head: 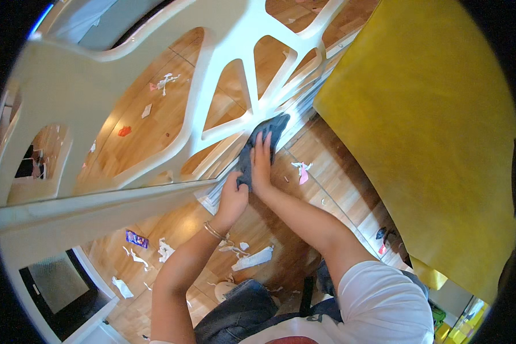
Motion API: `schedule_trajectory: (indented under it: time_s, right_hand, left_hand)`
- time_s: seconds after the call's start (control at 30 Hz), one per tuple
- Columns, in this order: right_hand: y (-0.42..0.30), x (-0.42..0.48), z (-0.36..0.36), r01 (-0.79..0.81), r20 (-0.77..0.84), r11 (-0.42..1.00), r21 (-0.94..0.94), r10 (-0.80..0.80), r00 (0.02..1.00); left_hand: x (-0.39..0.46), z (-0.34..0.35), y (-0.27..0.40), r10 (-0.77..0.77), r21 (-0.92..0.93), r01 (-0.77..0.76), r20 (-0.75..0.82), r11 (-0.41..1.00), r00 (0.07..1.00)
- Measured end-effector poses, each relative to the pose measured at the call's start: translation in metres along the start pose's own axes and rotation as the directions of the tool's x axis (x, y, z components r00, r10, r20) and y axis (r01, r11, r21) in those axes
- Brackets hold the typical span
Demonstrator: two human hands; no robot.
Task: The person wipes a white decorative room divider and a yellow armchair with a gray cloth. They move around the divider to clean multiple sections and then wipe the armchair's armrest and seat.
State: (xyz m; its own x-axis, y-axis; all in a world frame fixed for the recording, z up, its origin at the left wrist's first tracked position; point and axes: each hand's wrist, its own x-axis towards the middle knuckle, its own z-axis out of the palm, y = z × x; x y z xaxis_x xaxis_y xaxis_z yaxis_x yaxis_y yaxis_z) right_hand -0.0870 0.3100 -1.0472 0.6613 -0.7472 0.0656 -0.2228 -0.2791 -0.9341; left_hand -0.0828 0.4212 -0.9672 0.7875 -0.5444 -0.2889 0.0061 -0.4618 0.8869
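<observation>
A dark grey cloth [271, 124] lies against the lower edge of a white openwork partition [223, 41], over its pale base rail [299, 116]. My right hand [261, 165] presses flat on the cloth with fingers stretched along it. The near end of the cloth is pinched by my left hand [235, 193], its thumb and fingers closed on the fabric. A bangle [214, 231] circles my left wrist. Part of the cloth is hidden beneath my right hand.
To the right hangs a large yellow panel [421, 116]. Paper scraps [253, 258], a purple wrapper [136, 239] and a pink-and-white scrap [303, 172] litter the wood-look floor [189, 215]. A black-framed glass panel [58, 284] stands lower left. More litter lies beyond the partition.
</observation>
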Motion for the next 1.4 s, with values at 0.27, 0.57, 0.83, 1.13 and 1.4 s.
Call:
schedule_trajectory:
  time_s: [0.27, 0.57, 0.83, 1.13, 1.4]
  right_hand:
    - [-0.025, 0.034, -0.040, 0.098, -0.025, 0.833, -0.544, -0.133, 0.991]
    - [-0.025, 0.018, -0.039, 0.333, 0.345, 0.859, -0.389, -0.199, 0.917]
    - [-0.019, 0.026, -0.043, 0.383, -0.022, 0.863, -0.330, -0.413, 0.911]
    - [-0.048, -0.033, -0.005, -0.080, 0.199, 0.992, -0.102, 0.099, 0.975]
    - [-0.056, -0.020, 0.000, 0.026, 0.041, 1.000, -0.002, -0.026, 0.999]
  left_hand:
    - [-0.007, -0.016, 0.004, -0.140, 0.000, 0.141, -0.016, 0.990, 0.990]
    - [-0.035, -0.033, -0.028, -0.201, 0.002, 0.201, -0.016, 0.980, 0.980]
    - [-0.040, -0.036, -0.035, -0.081, 0.094, 0.094, -0.134, 0.991, 0.988]
    - [-0.055, -0.047, -0.038, -0.048, 0.053, 0.055, -0.131, 0.997, 0.990]
    - [-0.064, -0.074, -0.052, 0.087, 0.149, -0.035, -0.356, 0.988, 0.930]
